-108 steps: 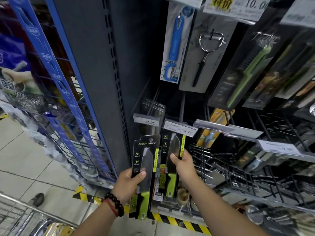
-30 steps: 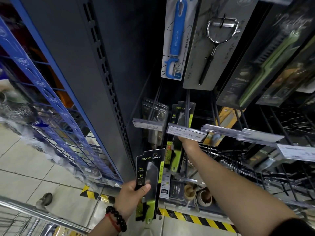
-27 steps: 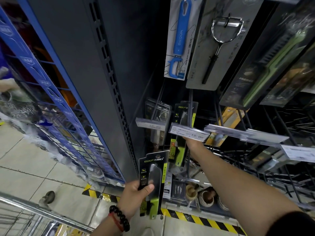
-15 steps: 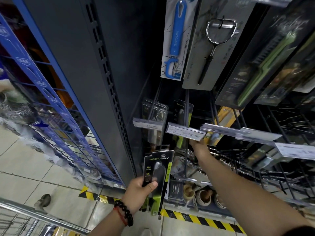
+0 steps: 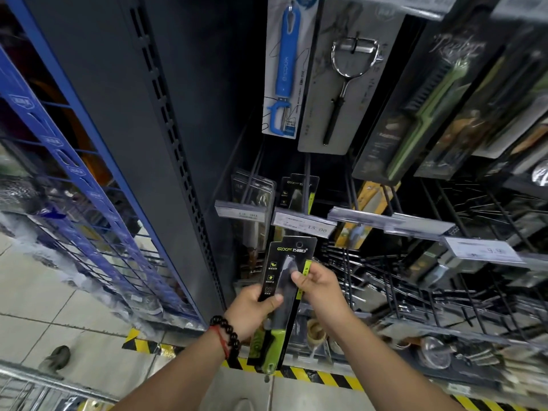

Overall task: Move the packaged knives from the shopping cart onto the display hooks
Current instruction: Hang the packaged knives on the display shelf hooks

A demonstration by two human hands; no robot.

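Both hands on one packaged knife (image 5: 284,295) — left hand (image 5: 252,310) wrapped round the pack's lower left edge with the thumb pressed across its front, right hand (image 5: 318,287) pinching the right edge at mid-height between thumb and forefinger. Neither hand free; nothing else carried.

Taking the price tag marked 15.00 (image 5: 304,223) as landmark, from largest to smallest:

Dark slotted upright (image 5: 166,137) well to the left of the tag, rising past it top to bottom. Carded peeler (image 5: 341,81) and blue carded tool (image 5: 284,63) hanging well above the tag. Shopping cart (image 5: 26,384) far below and to the left, only its rim in sight at the corner. Held pack directly below the tag, its top edge just under it, long axis near upright with a slight lean, green handle pointing down toward the floor. A matching knife pack (image 5: 299,194) already hanging just above and behind the tag. Hang hole (image 5: 299,244) of the held pack smallest of all, close beneath the tag.

Hook itself hidden behind the tag, so tip position unclear. Likely next — lifting the pack up and forward, so the hole meets the hook end behind the tag; right hand nearer the hole and probably better placed to steer.
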